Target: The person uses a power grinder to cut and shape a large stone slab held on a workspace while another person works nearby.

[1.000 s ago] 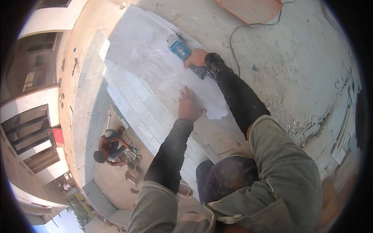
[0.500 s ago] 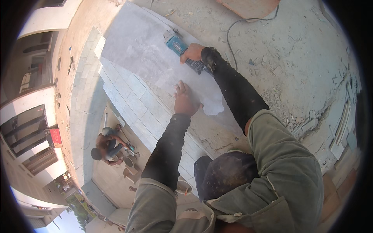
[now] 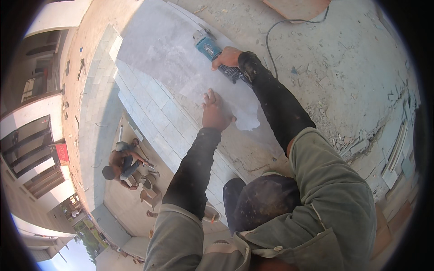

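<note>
A blue angle grinder [image 3: 207, 48] is in my right hand [image 3: 228, 57], its metal head toward the far side, over a large pale grey slab [image 3: 156, 34]. Fingers wrap around the tool's body. My left hand [image 3: 214, 110] rests on the slab's dusty near part with its fingers stretched out. The slab has a ragged near edge and white dust over its surface. The grinder's disc is mostly hidden, so I cannot tell how it meets the slab. Black sleeves cover both forearms.
A dark power cord [image 3: 268, 38] curves over the dusty ground to the right. Stone offcuts [image 3: 359, 147] lie at the right. Left of the slab runs a tiled strip [image 3: 153, 106]. Further left, another person [image 3: 121, 162] crouches beside a bucket [image 3: 147, 182].
My view has shifted slightly, and the grinder appears a little further right. My left hand keeps its place on the slab. The other person's arms have moved.
</note>
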`<state>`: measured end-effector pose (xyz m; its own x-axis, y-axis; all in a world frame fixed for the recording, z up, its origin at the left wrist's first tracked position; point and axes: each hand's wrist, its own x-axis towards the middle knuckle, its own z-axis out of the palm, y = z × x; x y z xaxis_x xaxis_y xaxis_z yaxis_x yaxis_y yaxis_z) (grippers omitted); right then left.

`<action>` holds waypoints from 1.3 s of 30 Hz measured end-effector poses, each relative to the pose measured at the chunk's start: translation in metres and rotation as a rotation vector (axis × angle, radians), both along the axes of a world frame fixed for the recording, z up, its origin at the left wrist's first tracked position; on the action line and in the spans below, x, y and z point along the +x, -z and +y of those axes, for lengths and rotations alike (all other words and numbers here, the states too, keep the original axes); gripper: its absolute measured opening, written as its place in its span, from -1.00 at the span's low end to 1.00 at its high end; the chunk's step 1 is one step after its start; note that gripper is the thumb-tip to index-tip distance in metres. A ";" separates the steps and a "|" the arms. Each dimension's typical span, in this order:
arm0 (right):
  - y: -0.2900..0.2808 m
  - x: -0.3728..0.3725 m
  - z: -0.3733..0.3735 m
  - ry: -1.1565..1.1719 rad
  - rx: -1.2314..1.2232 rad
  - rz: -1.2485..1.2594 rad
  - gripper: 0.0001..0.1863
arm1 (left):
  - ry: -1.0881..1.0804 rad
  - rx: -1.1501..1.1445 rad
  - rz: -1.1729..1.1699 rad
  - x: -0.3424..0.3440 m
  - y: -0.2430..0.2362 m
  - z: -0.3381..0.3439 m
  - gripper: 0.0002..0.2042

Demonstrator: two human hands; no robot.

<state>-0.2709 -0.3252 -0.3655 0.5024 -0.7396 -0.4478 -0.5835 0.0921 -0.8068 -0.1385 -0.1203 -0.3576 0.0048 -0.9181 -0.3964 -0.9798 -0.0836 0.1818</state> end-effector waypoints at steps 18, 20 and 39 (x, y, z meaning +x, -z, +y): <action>-0.001 -0.012 0.024 0.023 0.006 0.021 -0.30 | 0.013 0.013 -0.026 0.004 0.005 0.001 0.19; -0.001 -0.016 0.027 0.033 -0.001 0.025 -0.31 | 0.021 0.015 -0.024 0.003 0.006 0.000 0.20; -0.002 -0.036 0.060 0.084 0.025 0.017 -0.35 | 0.006 0.021 0.011 0.001 0.004 -0.001 0.16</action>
